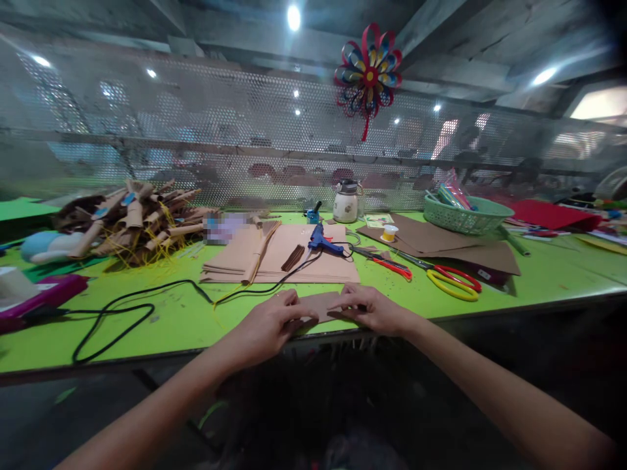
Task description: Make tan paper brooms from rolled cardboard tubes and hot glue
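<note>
A small piece of brown paper [321,307] lies at the front edge of the green table. My left hand [277,320] grips its left end, fingers bent and the index finger along the paper. On the right end, my right hand [372,308] holds the paper with curled fingers, its index finger pointing inward. Just beyond lies a stack of brown paper sheets [220,264], bearing a blue glue gun [324,241], a small pleated brown strip [292,258] and a rolled piece of brown paper [259,254]. My fingertips' undersides are hidden.
Scissors with red and yellow handles [453,281] and red-handled pliers [392,264] lie to the right. A green basket [467,215] and a white jug [345,203] stand behind. At left are a heap of brown paper rolls [142,222] and a black cable [147,290].
</note>
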Demonstrator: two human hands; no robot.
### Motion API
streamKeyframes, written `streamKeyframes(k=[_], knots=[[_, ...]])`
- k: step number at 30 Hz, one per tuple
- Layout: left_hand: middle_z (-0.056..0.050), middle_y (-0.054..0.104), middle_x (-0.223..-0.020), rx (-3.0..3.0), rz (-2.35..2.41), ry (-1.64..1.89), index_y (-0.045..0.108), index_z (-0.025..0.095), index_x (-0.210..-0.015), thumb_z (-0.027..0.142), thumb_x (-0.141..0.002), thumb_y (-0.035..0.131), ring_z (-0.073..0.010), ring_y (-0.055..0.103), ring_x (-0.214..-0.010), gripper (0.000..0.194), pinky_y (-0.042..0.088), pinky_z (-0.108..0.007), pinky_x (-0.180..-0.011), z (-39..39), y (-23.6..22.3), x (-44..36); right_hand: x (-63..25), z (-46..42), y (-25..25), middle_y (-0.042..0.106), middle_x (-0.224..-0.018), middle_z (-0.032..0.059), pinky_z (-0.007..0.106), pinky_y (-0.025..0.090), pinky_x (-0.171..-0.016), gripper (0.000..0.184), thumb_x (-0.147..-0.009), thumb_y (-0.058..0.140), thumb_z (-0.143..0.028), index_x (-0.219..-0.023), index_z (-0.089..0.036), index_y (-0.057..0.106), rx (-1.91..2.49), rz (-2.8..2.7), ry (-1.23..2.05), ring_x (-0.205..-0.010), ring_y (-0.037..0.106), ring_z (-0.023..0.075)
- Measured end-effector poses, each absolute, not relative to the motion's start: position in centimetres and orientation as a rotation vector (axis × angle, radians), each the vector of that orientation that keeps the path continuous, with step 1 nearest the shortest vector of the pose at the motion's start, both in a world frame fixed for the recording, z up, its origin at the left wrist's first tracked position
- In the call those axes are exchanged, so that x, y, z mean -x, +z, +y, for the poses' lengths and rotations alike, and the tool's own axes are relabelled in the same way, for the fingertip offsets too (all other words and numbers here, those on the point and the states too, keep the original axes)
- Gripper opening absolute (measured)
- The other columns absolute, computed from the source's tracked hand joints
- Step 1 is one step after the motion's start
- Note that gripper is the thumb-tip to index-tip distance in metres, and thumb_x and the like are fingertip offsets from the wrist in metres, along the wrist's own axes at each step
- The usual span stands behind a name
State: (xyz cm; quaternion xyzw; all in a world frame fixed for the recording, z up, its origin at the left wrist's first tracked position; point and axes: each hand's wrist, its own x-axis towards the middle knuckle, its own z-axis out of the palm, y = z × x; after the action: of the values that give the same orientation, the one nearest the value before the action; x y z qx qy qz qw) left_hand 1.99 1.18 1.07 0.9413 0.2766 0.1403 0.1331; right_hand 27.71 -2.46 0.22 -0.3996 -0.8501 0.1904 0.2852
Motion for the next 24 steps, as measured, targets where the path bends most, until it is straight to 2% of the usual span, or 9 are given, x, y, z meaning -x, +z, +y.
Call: streamKeyframes(k=[5, 11, 14, 19, 24], knots=[[-0.003, 0.05, -0.09, -2.825, 0.826, 0.399, 0.068, 0.032, -0.103, 0.017, -0.089, 0.04, -0.0153, 0.047, -0.081, 0.035, 0.036, -0.025, -0.068, 0.8, 0.9, -1.9, -27.3, -2.9, 0.2, 0.053, -0.09, 0.0057, 0.025, 0.039, -0.07, 0.039, -0.086, 0.046, -0.006, -0.113, -0.027, 0.065, 1.041, -2.491, 0.239, -0.082, 0.05, 0.0155], [-0.003, 0.051, -0.088, -3.009, 0.835, 0.333, 0.062, 0.037, -0.112, 0.006, -0.082, 0.045, -0.0178, 0.047, -0.082, 0.047, 0.035, -0.026, -0.066, -0.2, 1.1, -2.0, -27.0, -3.3, 0.7, 0.054, -0.092, 0.0054, 0.027, 0.037, -0.069, 0.048, -0.082, 0.05, -0.003, -0.12, -0.032, 0.06, 1.053, -2.687, -0.051, -0.081, 0.047, 0.0168], [-0.004, 0.053, -0.091, -3.072, 0.831, 0.342, 0.06, 0.036, -0.114, 0.006, -0.082, 0.044, -0.0204, 0.047, -0.086, 0.047, 0.039, -0.029, -0.07, -0.6, 1.1, -2.0, -27.0, -3.7, 0.9, 0.056, -0.095, 0.0068, 0.029, 0.039, -0.071, 0.048, -0.081, 0.05, -0.003, -0.12, -0.03, 0.059, 1.073, -2.735, -0.144, -0.084, 0.047, 0.019], [-0.007, 0.055, -0.102, -3.128, 0.769, 0.322, 0.061, 0.029, -0.114, 0.002, -0.077, 0.046, -0.021, 0.049, -0.09, 0.048, 0.042, -0.036, -0.087, -0.9, 1.2, -1.9, -27.2, -4.3, 1.3, 0.057, -0.101, 0.0102, 0.034, 0.042, -0.076, 0.045, -0.081, 0.043, 0.0, -0.118, -0.021, 0.058, 1.059, -2.812, -0.215, -0.089, 0.047, 0.0221], [-0.009, 0.056, -0.103, -3.13, 0.802, 0.273, 0.06, 0.025, -0.115, 0.001, -0.072, 0.046, -0.024, 0.049, -0.091, 0.051, 0.046, -0.038, -0.083, -1.3, 1.4, -1.8, -27.9, -4.8, 1.4, 0.058, -0.107, 0.0125, 0.037, 0.043, -0.083, 0.045, -0.082, 0.04, 0.001, -0.121, -0.014, 0.055, 1.044, -2.83, -0.155, -0.095, 0.046, 0.0237]])
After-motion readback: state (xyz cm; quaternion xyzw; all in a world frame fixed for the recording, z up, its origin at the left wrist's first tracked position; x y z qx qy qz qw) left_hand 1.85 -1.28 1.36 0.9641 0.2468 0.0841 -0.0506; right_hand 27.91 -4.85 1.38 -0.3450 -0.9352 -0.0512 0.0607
